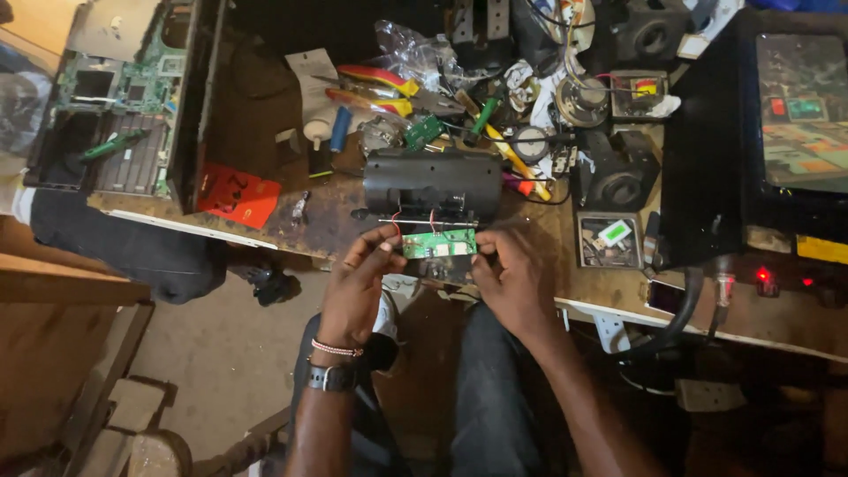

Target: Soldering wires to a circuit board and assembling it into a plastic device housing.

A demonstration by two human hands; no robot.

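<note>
Left hand [358, 278] and right hand [512, 278] each pinch one end of a small green circuit board [439, 244], held at the surface [336, 225] edge, thin wires running up to the black cylindrical speaker [433, 181] just behind; pliers [380, 88] lie farther back

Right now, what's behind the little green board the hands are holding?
Behind the green board sits a black cylinder-shaped speaker on the workbench, joined to it by thin red wires. The speaker's inside is hidden by its casing.

Shiny plastic and rough wood
The black speaker [432, 183] looks smooth, shiny plastic; the table [336, 225] is rough, scratched wood.
</note>
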